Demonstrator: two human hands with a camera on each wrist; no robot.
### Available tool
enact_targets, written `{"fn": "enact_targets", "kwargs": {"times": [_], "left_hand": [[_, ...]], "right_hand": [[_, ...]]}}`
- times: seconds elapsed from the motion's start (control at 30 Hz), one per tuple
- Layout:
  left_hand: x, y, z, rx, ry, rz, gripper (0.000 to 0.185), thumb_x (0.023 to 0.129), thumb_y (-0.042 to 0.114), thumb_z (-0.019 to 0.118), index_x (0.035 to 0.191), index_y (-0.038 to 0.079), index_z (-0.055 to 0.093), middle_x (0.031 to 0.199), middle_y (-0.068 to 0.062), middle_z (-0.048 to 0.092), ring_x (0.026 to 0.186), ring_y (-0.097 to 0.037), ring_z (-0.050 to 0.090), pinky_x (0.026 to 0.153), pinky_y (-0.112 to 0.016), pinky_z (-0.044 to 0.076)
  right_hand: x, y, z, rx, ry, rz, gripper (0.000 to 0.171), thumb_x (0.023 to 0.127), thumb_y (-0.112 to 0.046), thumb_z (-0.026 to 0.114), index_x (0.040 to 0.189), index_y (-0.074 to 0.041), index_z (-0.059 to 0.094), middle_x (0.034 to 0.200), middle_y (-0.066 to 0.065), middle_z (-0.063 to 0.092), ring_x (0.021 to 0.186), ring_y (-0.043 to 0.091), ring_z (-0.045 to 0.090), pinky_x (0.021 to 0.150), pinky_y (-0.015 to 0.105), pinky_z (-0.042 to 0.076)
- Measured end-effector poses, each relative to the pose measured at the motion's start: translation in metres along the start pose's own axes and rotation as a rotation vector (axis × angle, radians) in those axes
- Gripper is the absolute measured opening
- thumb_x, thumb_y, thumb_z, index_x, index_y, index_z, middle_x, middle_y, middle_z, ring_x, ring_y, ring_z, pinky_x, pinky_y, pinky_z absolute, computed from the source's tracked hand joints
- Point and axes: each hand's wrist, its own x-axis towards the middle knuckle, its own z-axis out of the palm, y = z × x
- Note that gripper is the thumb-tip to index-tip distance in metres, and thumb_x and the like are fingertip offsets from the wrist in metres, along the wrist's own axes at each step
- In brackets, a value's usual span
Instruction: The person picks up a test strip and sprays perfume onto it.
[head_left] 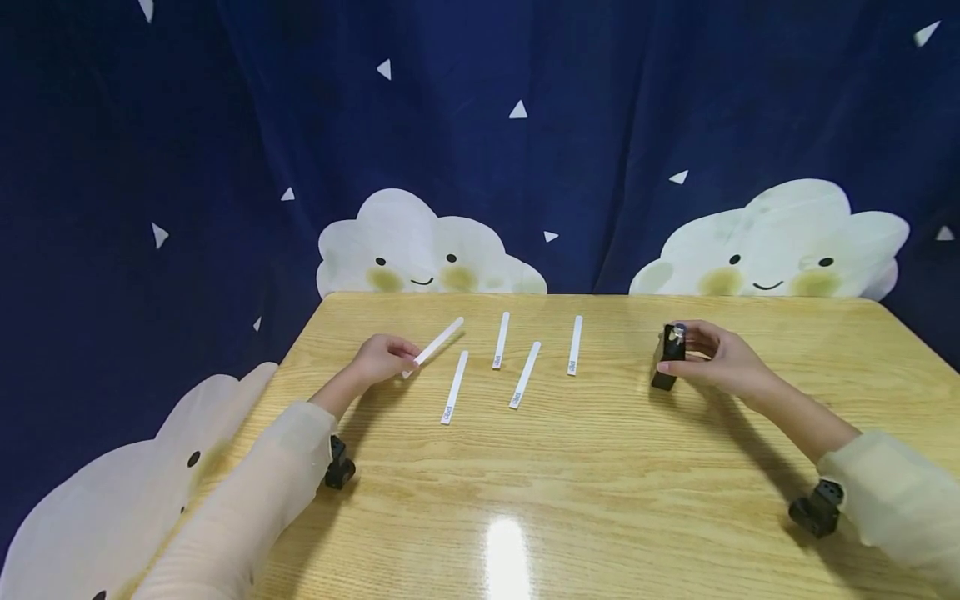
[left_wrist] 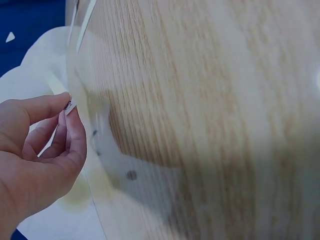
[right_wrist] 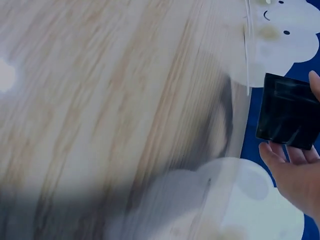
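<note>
Over the left part of the table, my left hand (head_left: 384, 358) pinches the near end of a white paper test strip (head_left: 440, 340) between thumb and fingertips. The strip slants away to the upper right. In the left wrist view only the printed end of that strip (left_wrist: 71, 106) shows at my fingertips. On the right, my right hand (head_left: 723, 360) grips a black, boxy perfume bottle (head_left: 667, 382) with a silver spray neck on top, thumb on the near side and fingers behind. The right wrist view shows the bottle's flat dark face (right_wrist: 286, 112).
Several more white strips lie spread across the middle of the wooden table (head_left: 585, 475), among them a back one (head_left: 501, 340), a front one (head_left: 454, 387) and a right one (head_left: 575, 344). A dark blue curtain (head_left: 465, 150) with clouds hangs behind the table's far edge.
</note>
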Motion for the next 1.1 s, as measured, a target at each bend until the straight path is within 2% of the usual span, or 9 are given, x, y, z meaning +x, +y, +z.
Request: {"fn": "enact_targets", "kwargs": {"times": [0.13, 0.27, 0.43, 0.57, 0.7, 0.87, 0.97, 1.1], "left_hand": [[-0.005, 0.002, 0.0, -0.062, -0.011, -0.023, 0.024, 0.087, 0.003, 0.065, 0.109, -0.006, 0.066, 0.083, -0.003, 0.063, 0.071, -0.009, 0.056, 0.064, -0.019, 0.048], [-0.007, 0.003, 0.0, -0.089, -0.008, 0.003, 0.024, 0.087, 0.002, 0.065, 0.109, -0.008, 0.066, 0.083, -0.004, 0.065, 0.069, -0.007, 0.056, 0.066, -0.021, 0.051], [-0.009, 0.003, 0.001, -0.099, -0.005, 0.007, 0.023, 0.087, 0.003, 0.066, 0.108, -0.007, 0.066, 0.086, -0.006, 0.066, 0.069, -0.006, 0.057, 0.067, -0.023, 0.054], [-0.01, 0.005, -0.001, -0.088, 0.003, -0.007, 0.023, 0.087, 0.004, 0.066, 0.108, -0.005, 0.067, 0.086, -0.004, 0.066, 0.07, -0.006, 0.057, 0.068, -0.024, 0.055], [-0.011, 0.007, -0.003, -0.093, 0.004, -0.025, 0.024, 0.087, 0.006, 0.066, 0.109, -0.005, 0.067, 0.086, -0.004, 0.066, 0.072, -0.007, 0.057, 0.072, -0.025, 0.055], [-0.012, 0.01, -0.004, -0.109, -0.007, -0.049, 0.025, 0.088, 0.007, 0.066, 0.111, -0.003, 0.067, 0.09, -0.004, 0.065, 0.076, -0.008, 0.057, 0.08, -0.028, 0.056], [-0.011, 0.013, -0.003, -0.126, -0.013, -0.06, 0.025, 0.088, 0.007, 0.066, 0.112, -0.002, 0.067, 0.092, -0.004, 0.065, 0.078, -0.008, 0.058, 0.085, -0.031, 0.057], [-0.011, 0.018, -0.001, -0.151, -0.024, -0.051, 0.026, 0.088, 0.006, 0.066, 0.113, -0.003, 0.066, 0.094, -0.006, 0.066, 0.079, -0.008, 0.06, 0.088, -0.035, 0.057]], "right_hand": [[-0.001, -0.005, 0.005, 0.037, 0.018, -0.071, 0.063, 0.088, -0.02, 0.07, 0.143, -0.01, 0.041, 0.113, -0.029, 0.058, 0.101, -0.011, 0.055, 0.081, 0.007, 0.049], [-0.003, -0.011, 0.009, 0.075, 0.031, -0.146, 0.06, 0.09, -0.016, 0.067, 0.145, -0.014, 0.041, 0.118, -0.032, 0.058, 0.105, -0.012, 0.055, 0.083, 0.005, 0.047], [-0.005, -0.019, 0.011, 0.151, 0.029, -0.162, 0.061, 0.092, -0.011, 0.064, 0.147, -0.009, 0.038, 0.121, -0.029, 0.058, 0.106, -0.015, 0.055, 0.086, 0.004, 0.047], [-0.006, -0.024, 0.013, 0.21, 0.026, -0.195, 0.062, 0.091, -0.004, 0.064, 0.146, -0.01, 0.037, 0.117, -0.026, 0.062, 0.105, -0.011, 0.06, 0.085, 0.006, 0.05], [-0.008, -0.028, 0.016, 0.211, 0.053, -0.292, 0.067, 0.09, 0.001, 0.061, 0.148, -0.016, 0.034, 0.111, -0.022, 0.069, 0.104, -0.007, 0.063, 0.082, 0.008, 0.052], [-0.01, -0.032, 0.021, 0.118, 0.104, -0.391, 0.063, 0.092, 0.003, 0.057, 0.148, -0.014, 0.033, 0.11, -0.02, 0.065, 0.099, -0.006, 0.064, 0.08, 0.009, 0.052], [-0.011, -0.037, 0.025, 0.034, 0.132, -0.413, 0.058, 0.093, 0.0, 0.058, 0.145, -0.012, 0.036, 0.11, -0.019, 0.062, 0.099, -0.008, 0.062, 0.08, 0.008, 0.051], [-0.01, -0.044, 0.032, -0.015, 0.147, -0.418, 0.056, 0.091, -0.001, 0.062, 0.142, -0.01, 0.039, 0.108, -0.016, 0.059, 0.101, -0.009, 0.06, 0.082, 0.007, 0.051]]}}
